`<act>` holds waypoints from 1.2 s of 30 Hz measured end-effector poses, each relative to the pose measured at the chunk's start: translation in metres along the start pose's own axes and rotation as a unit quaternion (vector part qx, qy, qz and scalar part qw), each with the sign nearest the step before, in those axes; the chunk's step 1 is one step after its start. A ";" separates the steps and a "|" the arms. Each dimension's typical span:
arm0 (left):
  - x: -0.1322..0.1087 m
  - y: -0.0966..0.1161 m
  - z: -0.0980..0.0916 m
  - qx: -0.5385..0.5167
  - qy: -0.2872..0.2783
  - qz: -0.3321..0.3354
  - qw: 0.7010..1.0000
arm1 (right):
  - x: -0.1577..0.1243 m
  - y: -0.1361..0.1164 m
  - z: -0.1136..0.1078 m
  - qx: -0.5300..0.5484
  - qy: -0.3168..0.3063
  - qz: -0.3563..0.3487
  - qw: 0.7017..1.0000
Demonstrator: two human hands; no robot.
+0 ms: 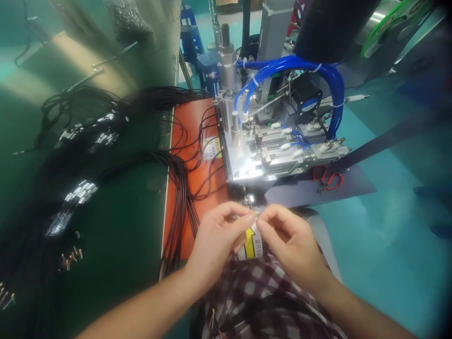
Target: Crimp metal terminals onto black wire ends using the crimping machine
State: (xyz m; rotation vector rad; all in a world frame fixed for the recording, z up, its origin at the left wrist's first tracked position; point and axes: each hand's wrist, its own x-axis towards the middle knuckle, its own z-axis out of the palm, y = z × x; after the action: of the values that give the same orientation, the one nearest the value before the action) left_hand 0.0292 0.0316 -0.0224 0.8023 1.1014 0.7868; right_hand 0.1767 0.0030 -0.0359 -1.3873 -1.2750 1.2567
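Note:
My left hand (221, 233) and my right hand (291, 240) meet in front of the machine (249, 165), fingertips nearly touching. Thumb and forefinger are pinched together on each hand. Something small and thin seems to be between them, too small to make out. Just below the fingertips is a white label with a yellow arrow (250, 245), partly covered by my hands. Beyond the fingers sits a small metal fitting (249, 198) at the machine's front edge. Over my lap lies a black cable with bare copper strands (213, 322) at its end.
Bundled black cables (180, 188) cross the orange board (208, 181) left of the machine. More cables with shiny metal ends (81, 192) lie on the dark green table (120, 245). Red-handled pliers (326, 180) rest at the right. Blue hoses (293, 61) arch over the machine.

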 end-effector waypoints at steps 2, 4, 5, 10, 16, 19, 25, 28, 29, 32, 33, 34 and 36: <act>-0.001 0.001 0.000 -0.018 -0.002 -0.003 1.000 | 0.000 -0.001 0.003 -0.006 -0.001 0.005 1.000; -0.002 0.001 0.000 -0.024 0.003 -0.004 1.000 | 0.001 -0.001 0.005 -0.023 -0.001 0.009 1.000; -0.002 0.001 0.000 -0.023 0.006 -0.003 1.000 | 0.001 -0.001 0.006 -0.035 0.001 0.005 0.999; -0.001 0.001 0.001 -0.002 0.025 -0.014 1.000 | 0.005 -0.001 0.000 -0.075 -0.010 -0.012 0.997; 0.001 0.002 0.001 0.007 0.022 -0.018 1.000 | 0.012 -0.004 -0.012 -0.013 0.029 0.047 0.998; 0.002 0.002 0.000 0.006 0.015 -0.014 1.000 | 0.014 -0.005 -0.010 0.006 0.029 0.047 0.998; 0.003 0.002 0.001 0.006 0.009 -0.018 1.000 | 0.017 -0.009 -0.011 0.008 0.014 0.048 0.999; 0.003 0.004 0.001 -0.001 0.002 -0.022 1.000 | 0.019 -0.007 -0.013 0.016 -0.004 0.053 0.998; 0.003 0.004 0.001 -0.005 -0.001 -0.024 1.000 | 0.020 -0.006 -0.014 0.031 -0.018 0.055 0.998; 0.003 0.005 0.000 -0.016 -0.011 -0.030 0.999 | 0.022 -0.004 -0.014 0.081 -0.058 0.063 0.993; 0.003 0.005 -0.001 -0.020 -0.016 -0.032 0.999 | 0.022 -0.003 -0.014 0.094 -0.067 0.068 0.991; 0.003 0.005 -0.002 -0.022 -0.022 -0.034 0.999 | 0.023 -0.003 -0.014 0.106 -0.075 0.075 0.989; 0.004 0.005 -0.004 -0.024 -0.035 -0.036 0.998 | 0.024 -0.004 -0.014 0.129 -0.091 0.080 0.984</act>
State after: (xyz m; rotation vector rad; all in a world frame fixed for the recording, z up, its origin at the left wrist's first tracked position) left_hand 0.0261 0.0382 -0.0205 0.7411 1.0407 0.7167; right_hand 0.1895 0.0275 -0.0331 -1.2281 -1.0888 1.6295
